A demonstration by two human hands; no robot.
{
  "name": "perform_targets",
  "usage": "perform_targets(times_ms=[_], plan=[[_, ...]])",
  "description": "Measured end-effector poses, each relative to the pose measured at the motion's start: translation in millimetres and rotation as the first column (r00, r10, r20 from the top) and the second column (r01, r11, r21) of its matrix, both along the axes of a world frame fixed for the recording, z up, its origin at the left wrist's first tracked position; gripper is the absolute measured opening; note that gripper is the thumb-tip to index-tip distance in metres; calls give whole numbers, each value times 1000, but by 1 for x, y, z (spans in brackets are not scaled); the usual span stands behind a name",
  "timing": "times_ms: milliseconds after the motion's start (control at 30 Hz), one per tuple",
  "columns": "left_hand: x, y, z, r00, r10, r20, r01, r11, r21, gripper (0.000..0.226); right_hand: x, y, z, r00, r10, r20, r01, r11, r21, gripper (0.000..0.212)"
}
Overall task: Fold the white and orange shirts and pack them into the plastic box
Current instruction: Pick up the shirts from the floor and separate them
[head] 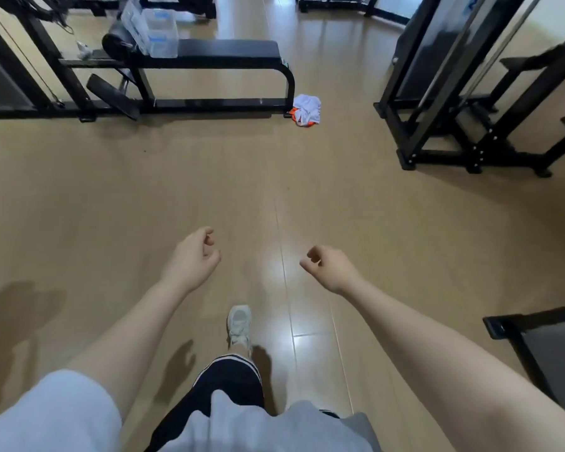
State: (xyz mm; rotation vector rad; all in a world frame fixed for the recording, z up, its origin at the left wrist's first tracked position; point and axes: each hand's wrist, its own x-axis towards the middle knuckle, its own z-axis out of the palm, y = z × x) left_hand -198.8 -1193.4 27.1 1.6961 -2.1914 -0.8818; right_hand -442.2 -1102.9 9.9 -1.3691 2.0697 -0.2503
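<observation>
A crumpled white shirt (307, 107) lies on the wooden floor beside the foot of a black bench, with an orange shirt (296, 116) bunched under its left edge. A clear plastic box (162, 35) with its lid tipped open stands on the bench top, far left of the shirts. My left hand (194, 257) and my right hand (330, 267) hang in front of me over bare floor, far short of the shirts. Both hands have loosely curled fingers and hold nothing.
The black padded bench (229, 48) spans the upper left on a steel frame. A black weight machine (477, 93) stands at the upper right, and another black frame (535, 340) juts in at the right edge. My foot in a white sneaker (239, 324) steps forward.
</observation>
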Motion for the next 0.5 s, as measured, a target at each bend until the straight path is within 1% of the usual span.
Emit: perform_targets(times_ms=[100,233,333,433,500], plan=[[-15,-103,-16,998,55,22,-55,998,-7,44,-20,-113,-13,994,104,-14,-104,995,11,42],[-56,-238,-19,997,23,74,-26,999,48,44,-65,-253,-9,994,110,7,-110,992,56,41],[-106,-332,-10,991,-71,115,62,994,85,45,-117,-337,2,999,31,31,-33,997,68,41],[-175,-417,-2,984,-142,105,133,987,94,41,-182,-408,6,997,-64,38,61,996,69,41],[-231,-471,-3,972,-220,82,214,974,80,38,-234,-453,2,994,-109,13,108,991,74,43]])
